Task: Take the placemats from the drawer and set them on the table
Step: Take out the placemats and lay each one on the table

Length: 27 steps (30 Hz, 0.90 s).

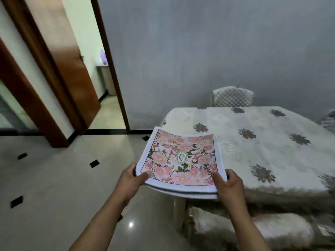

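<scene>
I hold a stack of placemats [181, 158] with both hands; the top one has a pink flower print inside a white border. My left hand [132, 178] grips the near left corner, thumb on top. My right hand [229, 183] grips the near right corner. The stack sags in the middle and hovers at the near left corner of the table [262, 151], which wears a cream cloth with grey flower motifs. The far edge of the stack reaches over the table's corner. No drawer is in view.
A padded chair [232, 96] stands behind the table against the grey wall. Another cushioned seat [253, 230] sits tucked at the near side under the cloth. An open brown door [72, 78] and doorway are to the left. Glossy tiled floor [63, 178] lies in front.
</scene>
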Motion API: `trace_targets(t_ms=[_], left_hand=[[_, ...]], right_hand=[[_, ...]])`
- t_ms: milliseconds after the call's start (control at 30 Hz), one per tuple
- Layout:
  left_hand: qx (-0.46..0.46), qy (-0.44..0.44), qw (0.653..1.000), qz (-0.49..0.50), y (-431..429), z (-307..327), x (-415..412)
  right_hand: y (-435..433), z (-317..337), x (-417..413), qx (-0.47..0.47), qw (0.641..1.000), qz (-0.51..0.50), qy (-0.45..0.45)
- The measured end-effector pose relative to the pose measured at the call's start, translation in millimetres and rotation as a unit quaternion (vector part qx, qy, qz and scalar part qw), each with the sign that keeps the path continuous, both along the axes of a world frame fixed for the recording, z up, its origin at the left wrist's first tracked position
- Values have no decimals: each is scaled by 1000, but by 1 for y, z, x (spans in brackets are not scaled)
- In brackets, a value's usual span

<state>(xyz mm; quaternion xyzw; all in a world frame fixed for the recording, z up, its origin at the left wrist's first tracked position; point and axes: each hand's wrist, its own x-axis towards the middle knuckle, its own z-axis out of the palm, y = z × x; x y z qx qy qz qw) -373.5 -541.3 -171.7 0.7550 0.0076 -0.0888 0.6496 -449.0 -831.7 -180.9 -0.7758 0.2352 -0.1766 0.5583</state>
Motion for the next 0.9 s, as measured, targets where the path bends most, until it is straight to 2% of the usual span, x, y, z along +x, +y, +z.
trace_targets(t_ms=[200,333,633,900], left_hand=[[-7,26,992,125,86,-21,60],[-9,32,988,153,134,-39,127],[16,41,996,76,192,-34,315],[45,37,998,-29,119,-46,449]], right_hand=[[74,-12,125,-34,992,118,8],[121,-29,210,-57,989,138,6],[180,-41,351,-62,996,56,42],[117,-68,438,-48,994,-45,85]])
